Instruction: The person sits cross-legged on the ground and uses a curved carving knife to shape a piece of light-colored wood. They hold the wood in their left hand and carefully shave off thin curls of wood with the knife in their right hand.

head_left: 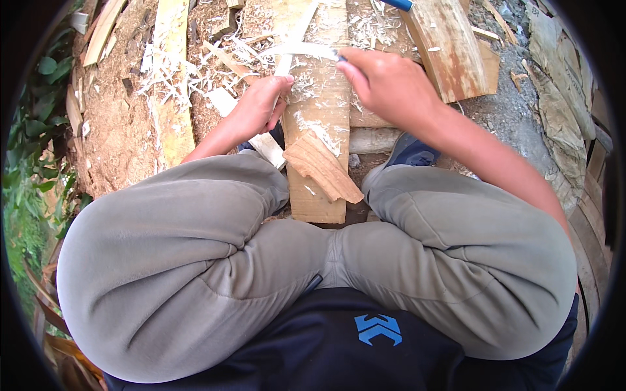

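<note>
My left hand [261,107] is closed around the lower end of a narrow pale wood strip [298,39], which slants up and away over a plank. In my right hand [385,78] is the handle of a knife with a bright, slightly curved blade [300,49]. The blade points left and lies across the strip, just beyond my left fingers. Most of the handle is hidden by my fingers. Beneath both hands the long plank [319,208] runs between my legs, with curled shavings [319,133] on it. A rough brown wood piece [323,166] rests on its near end.
A thick wood block [450,49] stands at the far right, with a blue tool handle [398,4] by it. Another shaving-covered board [173,124] lies left, near a pale offcut [268,148]. Leafy plants [42,124] edge the left, crumpled sheeting [554,98] the right.
</note>
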The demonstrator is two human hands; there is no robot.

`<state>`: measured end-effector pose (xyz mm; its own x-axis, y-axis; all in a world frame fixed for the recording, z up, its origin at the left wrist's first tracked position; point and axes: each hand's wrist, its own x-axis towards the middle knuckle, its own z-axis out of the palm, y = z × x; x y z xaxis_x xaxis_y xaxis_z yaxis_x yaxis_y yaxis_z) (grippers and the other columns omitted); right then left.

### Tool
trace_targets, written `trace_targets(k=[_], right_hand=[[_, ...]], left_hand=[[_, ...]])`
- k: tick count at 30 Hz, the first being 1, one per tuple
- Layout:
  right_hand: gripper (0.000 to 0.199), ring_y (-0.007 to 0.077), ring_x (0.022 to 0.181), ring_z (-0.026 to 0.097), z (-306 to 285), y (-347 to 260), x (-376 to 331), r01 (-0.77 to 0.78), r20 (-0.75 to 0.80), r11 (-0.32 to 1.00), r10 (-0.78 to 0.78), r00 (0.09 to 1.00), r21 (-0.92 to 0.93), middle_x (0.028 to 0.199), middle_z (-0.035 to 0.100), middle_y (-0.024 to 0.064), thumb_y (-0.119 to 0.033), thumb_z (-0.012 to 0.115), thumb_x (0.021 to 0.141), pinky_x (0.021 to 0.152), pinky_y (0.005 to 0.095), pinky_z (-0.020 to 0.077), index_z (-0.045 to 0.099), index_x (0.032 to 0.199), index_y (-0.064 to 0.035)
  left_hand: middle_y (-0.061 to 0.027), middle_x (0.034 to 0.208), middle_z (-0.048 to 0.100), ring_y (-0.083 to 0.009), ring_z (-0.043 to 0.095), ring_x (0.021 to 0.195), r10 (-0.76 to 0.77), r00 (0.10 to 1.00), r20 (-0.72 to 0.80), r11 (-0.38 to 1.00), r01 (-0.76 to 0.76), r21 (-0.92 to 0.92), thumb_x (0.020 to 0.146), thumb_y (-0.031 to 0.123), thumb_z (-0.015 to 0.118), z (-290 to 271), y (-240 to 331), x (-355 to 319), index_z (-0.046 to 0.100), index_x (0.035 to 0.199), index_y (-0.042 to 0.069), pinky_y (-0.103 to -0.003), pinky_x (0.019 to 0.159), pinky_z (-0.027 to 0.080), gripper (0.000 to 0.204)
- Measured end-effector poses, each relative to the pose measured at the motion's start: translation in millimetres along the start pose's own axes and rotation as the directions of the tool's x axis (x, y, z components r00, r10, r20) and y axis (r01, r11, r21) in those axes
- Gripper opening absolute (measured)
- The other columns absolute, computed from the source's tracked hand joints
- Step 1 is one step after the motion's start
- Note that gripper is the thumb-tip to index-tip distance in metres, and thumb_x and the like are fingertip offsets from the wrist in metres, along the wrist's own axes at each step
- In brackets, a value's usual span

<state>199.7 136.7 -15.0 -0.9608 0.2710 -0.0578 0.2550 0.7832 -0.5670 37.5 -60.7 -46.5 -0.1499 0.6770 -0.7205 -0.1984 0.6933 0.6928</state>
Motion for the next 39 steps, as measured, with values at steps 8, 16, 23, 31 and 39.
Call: trace_targets(k=[8,16,23,31,39], right_hand=[[0.025,0.0365,0.082,0.068,-8,-6,2,-0.057,0.095,0.998,0.059,0.994,-0.025,0.087,0.070,0.0186,-0.024,0.060,0.097,0.072,0.0447,0.0550,0.068,0.111,-0.0049],[0.021,0.0384,0.075,0.068,-2,-4,-4,0.063,0.045,0.997,-0.065,0.997,0.042,0.081,0.068,0.0179,-0.027,0.056,0.098,0.065,0.0507,0.0549,0.063,0.100,-0.0067],[0.022,0.0359,0.074,0.069,-5,-5,-3,0.057,0.055,0.998,-0.056,0.997,-0.016,0.081,0.069,0.0173,-0.026,0.057,0.098,0.065,0.0469,0.0558,0.065,0.104,-0.0067],[0.025,0.0378,0.079,0.069,1,-2,-4,0.017,0.043,1.000,-0.017,0.999,-0.002,0.083,0.068,0.0185,-0.028,0.053,0.100,0.069,0.0491,0.0557,0.063,0.100,-0.0061],[0.026,0.0386,0.078,0.068,-10,-3,5,0.004,0.090,1.000,-0.004,0.996,0.001,0.081,0.069,0.0180,-0.030,0.054,0.099,0.068,0.0502,0.0550,0.065,0.099,-0.0062]], left_hand=[[-0.0018,0.045,0.040,-0.0103,0.031,0.038,-0.028,0.999,-0.021,0.998,0.027,-0.053,0.098,0.048,0.036,1,0,-1,0.049,0.079,0.009,-0.027,0.037,0.025,0.045],[0.0023,0.045,0.036,-0.0087,0.030,0.038,-0.062,0.998,0.024,0.991,0.065,-0.113,0.096,0.056,0.036,1,0,-3,0.048,0.087,0.013,-0.025,0.037,0.020,0.045],[0.0030,0.045,0.036,-0.0087,0.029,0.037,-0.045,0.998,0.054,0.992,0.051,-0.112,0.097,0.056,0.035,2,0,-6,0.047,0.089,0.013,-0.025,0.036,0.019,0.046],[-0.0003,0.045,0.038,-0.0105,0.029,0.036,-0.065,0.996,0.068,0.988,0.074,-0.137,0.099,0.047,0.034,0,1,-5,0.047,0.088,0.012,-0.026,0.036,0.023,0.039],[-0.0005,0.043,0.038,-0.0125,0.031,0.031,-0.035,0.990,0.137,0.967,0.068,-0.247,0.099,0.048,0.033,-4,6,-10,0.045,0.088,0.010,-0.026,0.033,0.027,0.042]])
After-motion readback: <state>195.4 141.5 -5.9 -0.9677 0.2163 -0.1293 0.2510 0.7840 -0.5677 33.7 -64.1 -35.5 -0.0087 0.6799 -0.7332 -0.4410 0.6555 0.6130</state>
